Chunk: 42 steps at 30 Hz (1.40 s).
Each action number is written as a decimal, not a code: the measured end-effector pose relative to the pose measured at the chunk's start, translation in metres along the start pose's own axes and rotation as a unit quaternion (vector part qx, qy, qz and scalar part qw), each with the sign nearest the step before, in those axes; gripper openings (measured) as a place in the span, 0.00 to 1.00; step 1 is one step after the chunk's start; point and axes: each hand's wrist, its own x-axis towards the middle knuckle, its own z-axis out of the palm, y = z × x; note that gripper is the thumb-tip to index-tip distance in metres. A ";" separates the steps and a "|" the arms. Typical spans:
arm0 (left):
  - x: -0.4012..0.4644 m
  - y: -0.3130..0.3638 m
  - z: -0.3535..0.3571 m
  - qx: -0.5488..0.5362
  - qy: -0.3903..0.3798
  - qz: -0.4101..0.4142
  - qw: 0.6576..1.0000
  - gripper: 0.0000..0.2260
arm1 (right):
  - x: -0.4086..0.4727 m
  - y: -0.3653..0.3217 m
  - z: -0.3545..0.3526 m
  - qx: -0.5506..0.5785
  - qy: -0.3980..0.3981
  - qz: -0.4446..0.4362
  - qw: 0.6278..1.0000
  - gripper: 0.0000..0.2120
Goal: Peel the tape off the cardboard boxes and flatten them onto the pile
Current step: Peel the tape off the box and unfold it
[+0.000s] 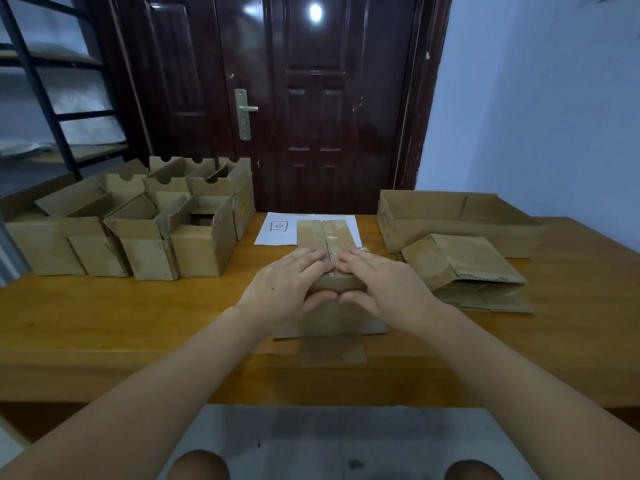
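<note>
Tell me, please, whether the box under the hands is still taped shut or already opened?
Still taped shut: the box has its top flaps meeting at a centre seam under clear tape. The left hand and right hand hold its near end.

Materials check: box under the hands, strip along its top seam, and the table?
Box: brown corrugated cardboard, matte, scuffed. Fluting shows on the flattened pile. Seam strip: looks like clear plastic tape, glossy glare. Table: likely wood or veneer, orange-brown, smooth sheen.

Dark door (311,98), marked paper (277,230)
</note>
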 end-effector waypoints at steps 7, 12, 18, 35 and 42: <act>-0.002 0.004 0.005 0.011 0.007 -0.012 1.000 0.32 | -0.001 0.001 -0.001 0.006 -0.022 -0.001 1.000 0.35; -0.001 0.002 0.011 0.036 0.043 -0.001 0.998 0.30 | 0.001 -0.002 -0.004 -0.019 -0.019 -0.001 1.000 0.33; 0.002 -0.001 0.010 0.035 0.049 0.026 0.998 0.29 | 0.004 0.000 -0.005 -0.021 -0.023 -0.007 0.999 0.32; 0.004 -0.003 0.012 0.055 0.081 0.038 0.994 0.26 | 0.002 0.001 -0.003 -0.004 -0.019 0.003 1.000 0.34; 0.001 -0.002 -0.001 0.016 -0.008 0.015 1.000 0.34 | -0.001 0.000 -0.004 0.007 -0.018 0.001 1.000 0.32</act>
